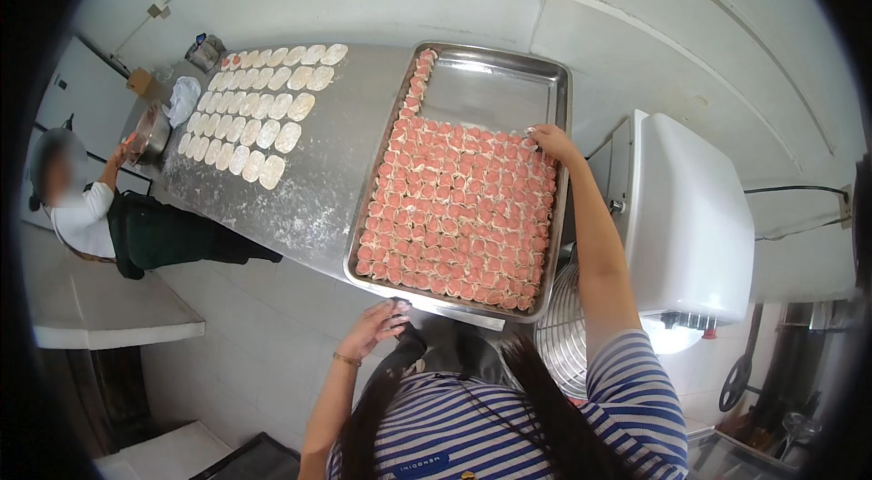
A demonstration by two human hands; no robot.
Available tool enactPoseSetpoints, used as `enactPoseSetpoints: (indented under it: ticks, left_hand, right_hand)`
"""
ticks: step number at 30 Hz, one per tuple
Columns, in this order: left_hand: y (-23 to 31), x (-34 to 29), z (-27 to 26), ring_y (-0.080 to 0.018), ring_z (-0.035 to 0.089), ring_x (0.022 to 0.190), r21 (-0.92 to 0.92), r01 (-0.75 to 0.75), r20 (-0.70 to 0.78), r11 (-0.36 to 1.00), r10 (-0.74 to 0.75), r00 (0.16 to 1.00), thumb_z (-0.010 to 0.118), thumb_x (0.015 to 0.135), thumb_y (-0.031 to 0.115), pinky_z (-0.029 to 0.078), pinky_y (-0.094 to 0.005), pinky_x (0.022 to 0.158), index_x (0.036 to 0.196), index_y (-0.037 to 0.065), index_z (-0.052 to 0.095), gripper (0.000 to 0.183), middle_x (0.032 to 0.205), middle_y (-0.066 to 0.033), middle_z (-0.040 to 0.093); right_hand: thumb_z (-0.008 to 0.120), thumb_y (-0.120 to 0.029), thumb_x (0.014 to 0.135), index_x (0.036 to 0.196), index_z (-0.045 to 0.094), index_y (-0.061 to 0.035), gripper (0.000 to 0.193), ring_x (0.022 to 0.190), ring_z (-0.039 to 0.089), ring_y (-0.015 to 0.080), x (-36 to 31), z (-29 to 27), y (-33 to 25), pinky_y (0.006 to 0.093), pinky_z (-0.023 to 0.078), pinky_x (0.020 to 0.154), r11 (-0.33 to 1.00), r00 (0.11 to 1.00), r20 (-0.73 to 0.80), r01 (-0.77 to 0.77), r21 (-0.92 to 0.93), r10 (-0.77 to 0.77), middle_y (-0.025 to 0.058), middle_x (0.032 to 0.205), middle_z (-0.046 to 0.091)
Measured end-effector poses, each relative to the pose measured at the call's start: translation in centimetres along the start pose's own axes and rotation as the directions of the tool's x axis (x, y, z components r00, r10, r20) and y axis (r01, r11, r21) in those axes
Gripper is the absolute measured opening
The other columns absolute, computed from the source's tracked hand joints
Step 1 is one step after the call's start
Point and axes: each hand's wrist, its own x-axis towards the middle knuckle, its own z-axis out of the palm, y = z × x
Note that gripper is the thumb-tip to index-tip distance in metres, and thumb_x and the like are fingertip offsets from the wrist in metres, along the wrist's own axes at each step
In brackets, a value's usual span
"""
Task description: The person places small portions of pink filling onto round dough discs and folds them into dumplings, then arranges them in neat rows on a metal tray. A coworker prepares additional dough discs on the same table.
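Note:
A large metal tray holds tight rows of open-topped dumplings with pink meat filling and pale pleated wrappers. One narrow column of them runs up the tray's left side to the far corner. At the right end of the farthest full row, my right hand reaches over the tray's rim, its fingers pinched on a dumpling; the fingertips partly hide it. My left hand hovers off the table's near edge, below the tray's near left corner. Its fingers are loosely bent and slightly apart, with nothing visible in them.
Left of the tray, rows of flat round wrappers lie on the flour-dusted steel table; a couple bear filling. A co-worker at the far left reaches into a metal bowl. A white machine and wire guard stand right.

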Motion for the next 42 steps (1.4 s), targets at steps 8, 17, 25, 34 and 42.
enactPoseSetpoints:
  ticks: [8, 17, 25, 34, 42]
  left_hand:
    - [-4.4, -1.3, -7.5, -0.0194, 0.056, 0.105, -0.028, -0.048, -0.210, 0.998, 0.041, 0.977, 0.051, 0.094, 0.030, 0.047, -0.0317, 0.088, 0.121, 0.004, 0.051, 0.038, 0.119, -0.0070, 0.057]
    - [-8.1, -4.1, -11.5, -0.0220, 0.057, 0.105, -0.059, -0.013, -0.401, 0.998, -0.012, 0.916, 0.053, 0.093, 0.030, 0.047, -0.0332, 0.089, 0.122, 0.002, 0.050, 0.040, 0.119, -0.0101, 0.057]
    - [-11.8, -5.2, -14.6, -0.0264, 0.058, 0.105, -0.013, 0.082, -0.513, 0.997, -0.077, 0.855, 0.056, 0.090, 0.028, 0.048, -0.0367, 0.088, 0.121, 0.000, 0.048, 0.042, 0.119, -0.0123, 0.056]
    - [-14.2, -6.7, -16.5, -0.0236, 0.061, 0.098, -0.058, 0.045, -0.556, 0.997, -0.070, 0.828, 0.061, 0.086, 0.030, 0.050, -0.0325, 0.081, 0.119, 0.003, 0.051, 0.043, 0.112, -0.0109, 0.060]
    - [-15.0, -7.0, -17.3, -0.0206, 0.062, 0.093, -0.033, 0.095, -0.598, 0.995, -0.096, 0.796, 0.061, 0.085, 0.027, 0.050, -0.0301, 0.075, 0.116, 0.005, 0.053, 0.040, 0.106, -0.0077, 0.062]
  right_hand:
    - [0.054, -0.036, 0.087, 0.104, 0.066, -0.0018, 0.040, 0.077, 0.060, 0.0185, -0.3, 1.4, -3.7, 0.0323, 0.047, 0.072, 0.994, 0.997, 0.019, 0.079, 0.080, -0.080, 0.0097, 0.087, 0.068]
    - [0.057, -0.043, 0.086, 0.107, 0.064, -0.0017, 0.047, 0.085, 0.056, 0.0162, 0.2, 1.0, -3.2, 0.0303, 0.046, 0.075, 1.000, 0.986, 0.168, -0.017, -0.014, 0.020, 0.0075, 0.096, 0.066]
    - [0.057, -0.045, 0.083, 0.103, 0.067, -0.0050, 0.046, 0.080, 0.059, 0.0171, 1.6, 2.6, -4.0, 0.0326, 0.047, 0.076, 0.995, 0.981, 0.166, 0.100, -0.007, -0.098, 0.0079, 0.086, 0.066]
    - [0.057, -0.048, 0.083, 0.106, 0.067, -0.0056, 0.049, 0.083, 0.059, 0.0177, 2.2, 2.6, -4.8, 0.0328, 0.047, 0.078, 0.998, 0.972, 0.228, 0.053, -0.014, -0.049, 0.0098, 0.092, 0.067]
    - [0.057, -0.045, 0.085, 0.107, 0.066, -0.0024, 0.049, 0.090, 0.058, 0.0174, 2.9, 4.6, -6.1, 0.0308, 0.045, 0.082, 0.987, 0.950, 0.287, 0.145, -0.068, -0.120, 0.0093, 0.100, 0.067]
